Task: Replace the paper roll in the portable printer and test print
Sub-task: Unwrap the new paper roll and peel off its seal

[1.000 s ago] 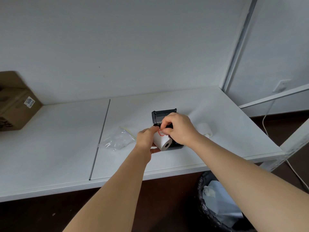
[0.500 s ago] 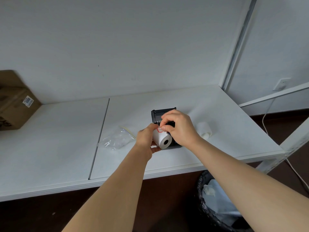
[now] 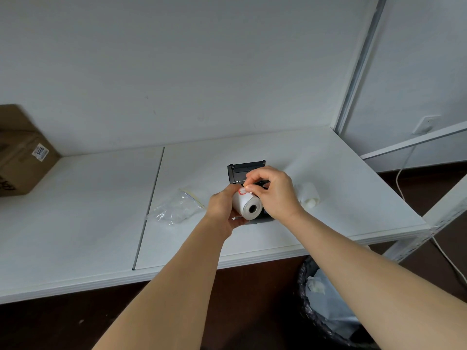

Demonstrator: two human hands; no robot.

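**New paper roll held over the open printer**

From left to right: a brown cardboard box with a small label stands at the far left of the white table, against the wall. A crumpled clear plastic bag lies near the table's seam. The left hand cups the white paper roll from its left side, fingers wrapped under it, the hollow core facing the camera. The right hand pinches a small red-edged sticker on top of the roll between thumb and forefinger. Directly behind and under the roll sits the black portable printer, lid raised. A second white roll lies on the table just right of the right hand. Below the table edge stands a black-lined waste bin.
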